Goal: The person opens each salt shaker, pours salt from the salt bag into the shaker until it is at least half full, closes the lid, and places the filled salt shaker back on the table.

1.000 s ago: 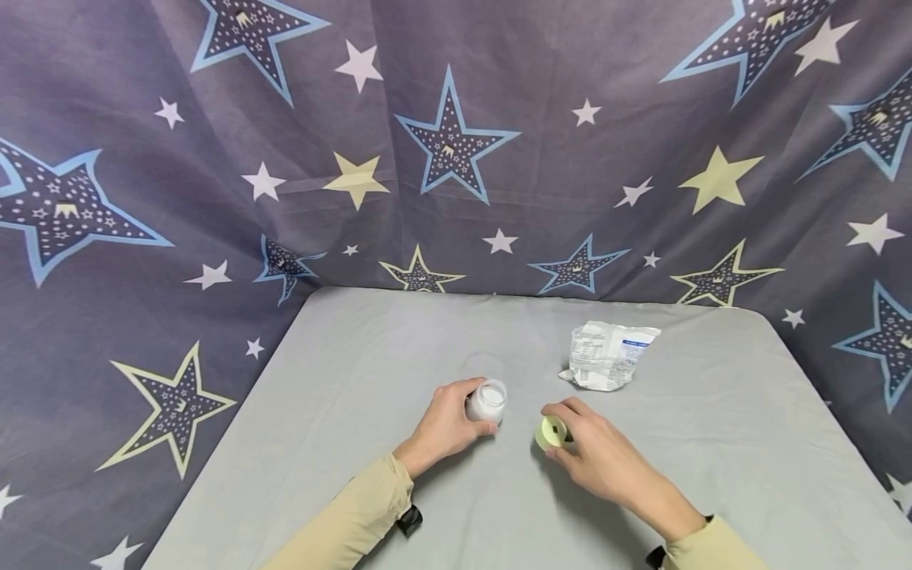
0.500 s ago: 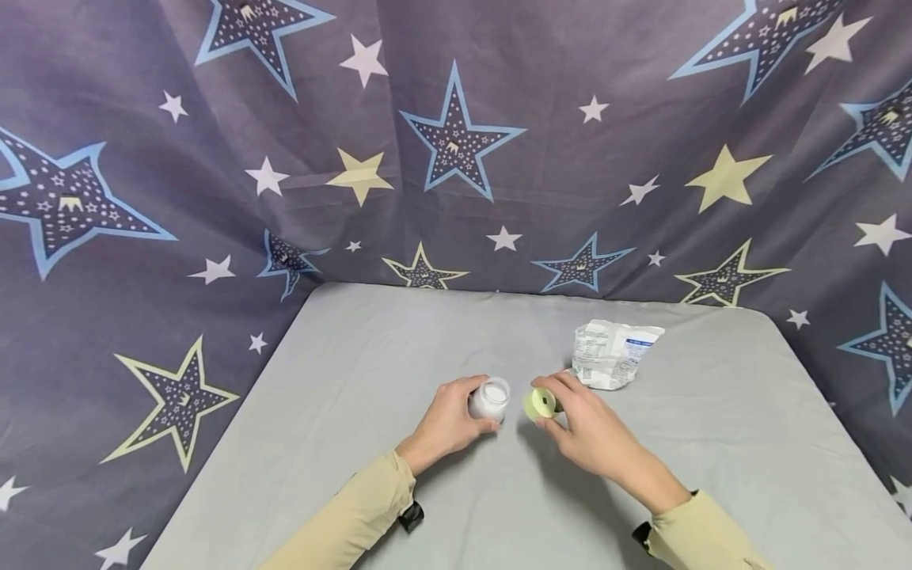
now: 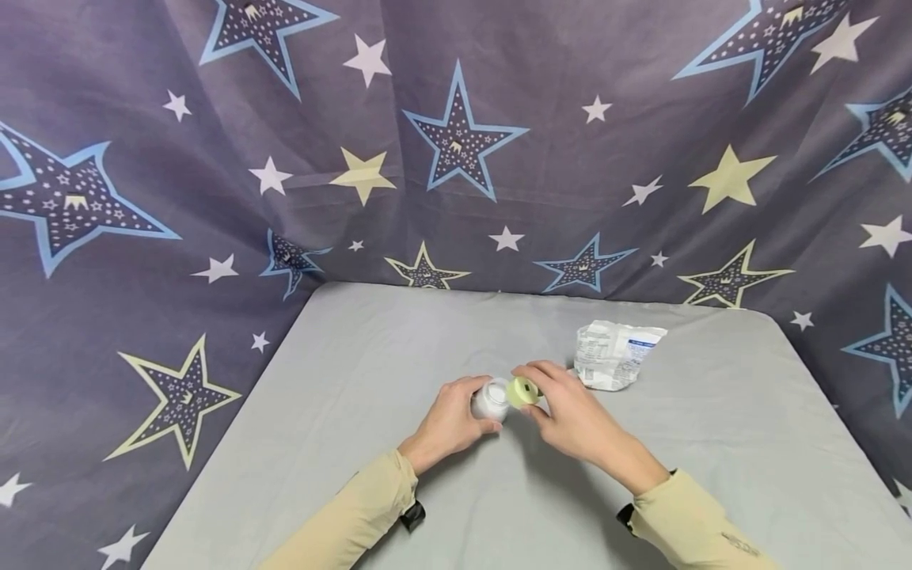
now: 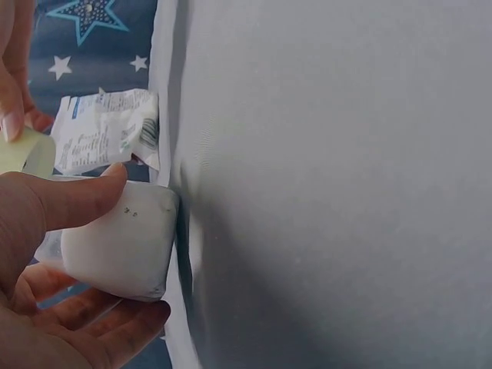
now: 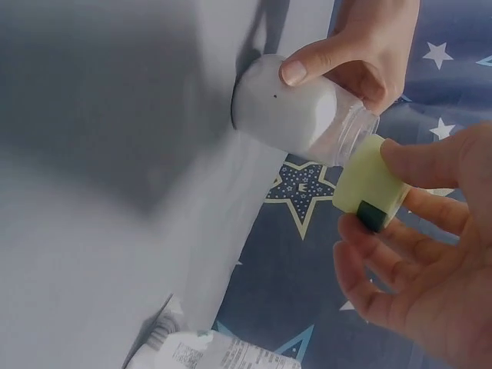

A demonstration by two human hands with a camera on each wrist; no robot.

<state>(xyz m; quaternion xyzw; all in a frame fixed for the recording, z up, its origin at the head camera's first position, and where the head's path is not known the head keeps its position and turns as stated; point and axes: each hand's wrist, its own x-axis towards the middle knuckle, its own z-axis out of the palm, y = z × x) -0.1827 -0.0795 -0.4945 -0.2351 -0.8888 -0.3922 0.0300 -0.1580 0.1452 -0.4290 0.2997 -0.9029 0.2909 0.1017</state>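
A small clear jar [image 5: 296, 108] with white contents stands on the table, its threaded mouth facing up. My left hand [image 3: 447, 416] grips it round the side, thumb across its wall in the left wrist view. A pale yellow-green lid [image 5: 367, 178] with a dark green patch on its side is pinched between the thumb and fingers of my right hand [image 3: 573, 408]. The lid is tilted and comes right at the jar's rim, overlapping its edge in the right wrist view.
A crumpled white printed bag [image 3: 611, 355] lies on the grey table [image 3: 370, 340] beyond my right hand. A dark curtain with stars [image 3: 499, 119] hangs along the back and sides of the table.
My right hand has carried the lid leftward and away from me, from beside the jar to its rim. My left hand keeps its grip on the jar in nearly the same place.
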